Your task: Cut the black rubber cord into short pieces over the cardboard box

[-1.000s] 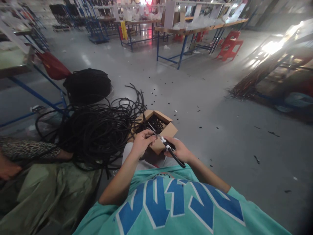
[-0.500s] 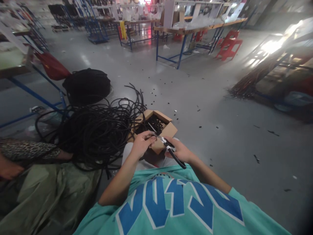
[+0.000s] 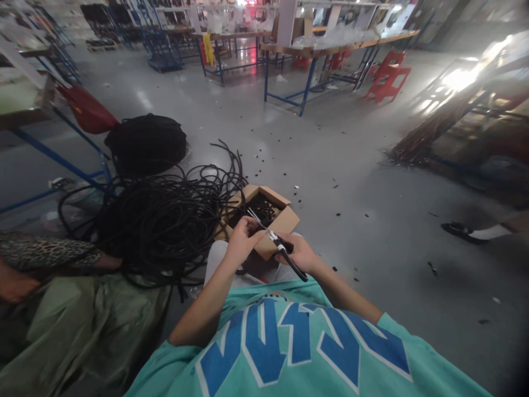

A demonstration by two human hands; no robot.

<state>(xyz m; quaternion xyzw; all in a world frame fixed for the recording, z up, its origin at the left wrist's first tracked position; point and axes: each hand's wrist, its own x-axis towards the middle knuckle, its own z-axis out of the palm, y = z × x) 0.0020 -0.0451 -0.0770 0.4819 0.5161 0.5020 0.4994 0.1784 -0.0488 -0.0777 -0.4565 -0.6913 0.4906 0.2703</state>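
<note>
In front of my lap, my right hand (image 3: 301, 252) is wrapped round shears (image 3: 292, 264) with black and white handles. Their slim metal blades point up and left, over an open cardboard box (image 3: 285, 221). My left hand (image 3: 242, 240) is beside the blades, its thumb and fingers pinched together; whatever they hold is hidden. Many small black cut pieces (image 3: 264, 205) lie inside the box. To the left, a big tangle of black tubing or cord (image 3: 161, 220) spreads over the floor, some strands reaching the box's edge.
Beside me on the left are another person's hand (image 3: 19, 286) and a patterned sleeve or trouser leg. Behind the tangle sits a black bundle (image 3: 146, 143). Black scraps dot the grey floor (image 3: 372, 242). A passer-by's shoe (image 3: 463, 231) is at right; tables (image 3: 326, 52) and red stools (image 3: 386, 77) stand farther off.
The shears have turned and their handles are closer together. Both hands stay over the box's near side. A passer-by's shoe and leg have come into view at right. A black piece shows below my right forearm.
</note>
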